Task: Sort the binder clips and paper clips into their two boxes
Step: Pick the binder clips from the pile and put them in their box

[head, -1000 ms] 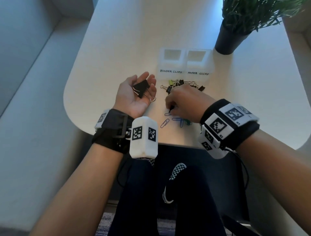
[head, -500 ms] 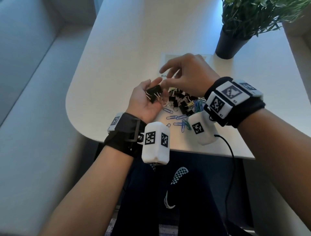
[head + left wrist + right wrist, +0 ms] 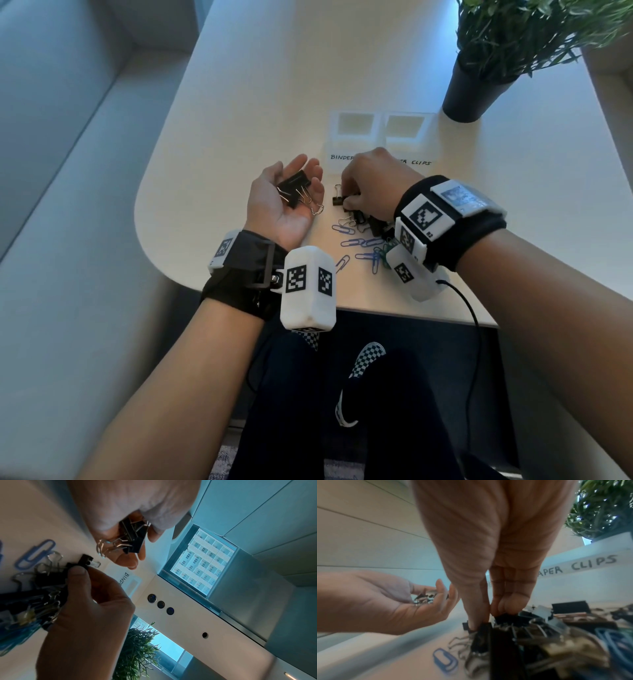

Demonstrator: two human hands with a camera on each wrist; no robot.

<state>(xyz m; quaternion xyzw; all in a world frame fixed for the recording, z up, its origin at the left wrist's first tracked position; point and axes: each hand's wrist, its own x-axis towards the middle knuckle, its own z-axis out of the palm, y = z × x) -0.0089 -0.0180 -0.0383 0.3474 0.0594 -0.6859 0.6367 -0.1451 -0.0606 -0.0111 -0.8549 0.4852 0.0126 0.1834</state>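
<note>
1. Blue wire paper clips lie loose near the white table's edge.
2. Right hand pinches a small black binder clip at the pile.
3. Left hand, palm up and relaxed, cradles several black wire-handled binder clips.
4. Beyond: white square box marked "BINDER…"; twin white box marked "…APER CLIPS".

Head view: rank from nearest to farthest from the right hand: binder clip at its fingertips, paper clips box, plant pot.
1. binder clip: pinched by the right hand, left edge of the pile.
2. paper clips box: just behind the hand.
3. plant pot: far back, to the right.
</note>
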